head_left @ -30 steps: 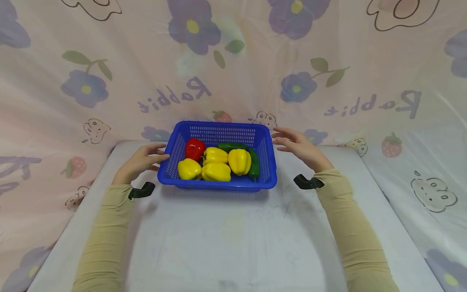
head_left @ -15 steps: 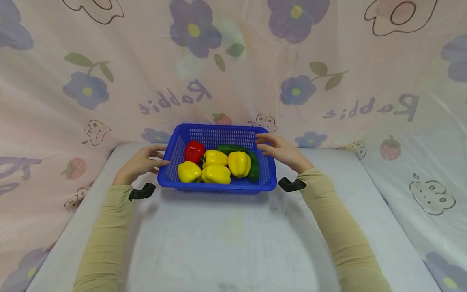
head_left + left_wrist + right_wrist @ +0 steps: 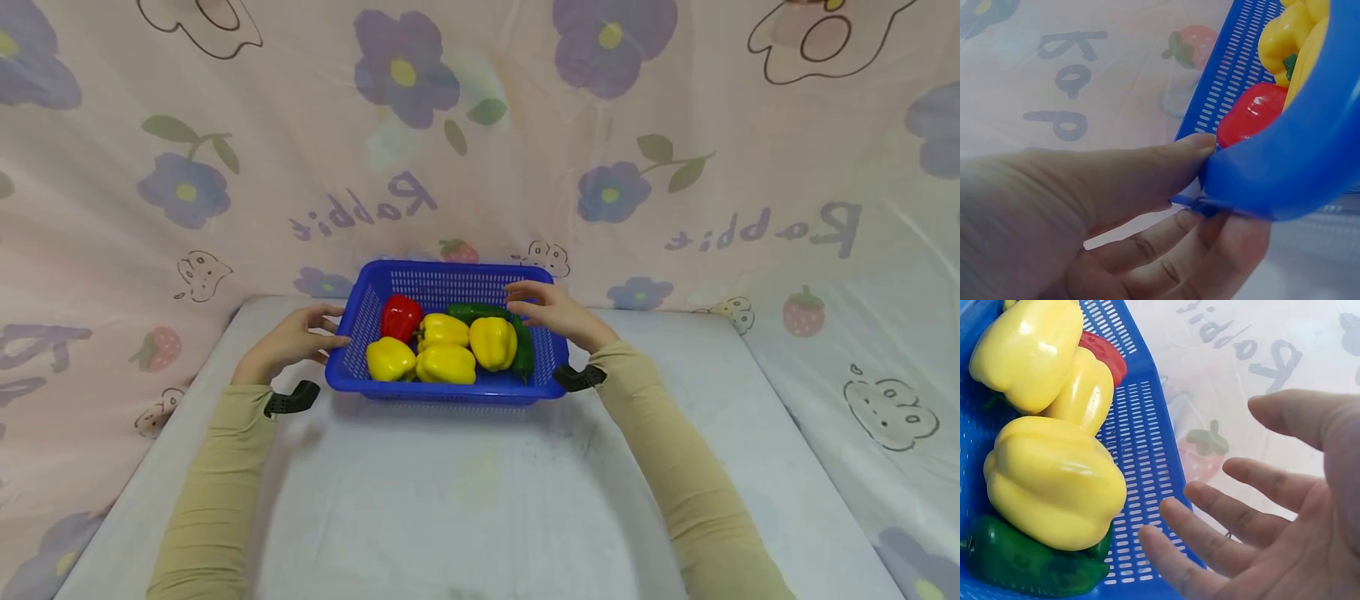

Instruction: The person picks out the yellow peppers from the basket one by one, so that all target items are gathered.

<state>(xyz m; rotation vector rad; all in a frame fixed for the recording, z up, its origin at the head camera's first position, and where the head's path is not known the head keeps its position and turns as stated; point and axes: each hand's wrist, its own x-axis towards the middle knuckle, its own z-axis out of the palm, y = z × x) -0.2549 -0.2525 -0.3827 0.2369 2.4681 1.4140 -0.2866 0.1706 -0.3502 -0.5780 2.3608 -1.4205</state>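
A blue plastic basket (image 3: 450,389) with slotted walls stands on the table. Inside lie a red bell pepper (image 3: 401,318), several yellow bell peppers (image 3: 446,364) and two long green peppers, one along the back (image 3: 474,312) and one at the right (image 3: 523,350). My left hand (image 3: 292,340) grips the basket's left rim, thumb on top and fingers underneath, as the left wrist view shows. Over the basket's right part hovers my right hand (image 3: 558,315), fingers spread and holding nothing. In the right wrist view a yellow pepper (image 3: 1054,481) and a green pepper (image 3: 1032,559) are nearest to it.
The table (image 3: 465,500) has a white cover. A curtain (image 3: 495,142) printed with flowers and rabbits hangs close behind the basket and down both sides. A black wrist mount (image 3: 292,398) sticks out from each sleeve.
My right hand has moved left, from beside the basket's right rim to above its right part. The left hand stays at the left rim, and the peppers keep their places.
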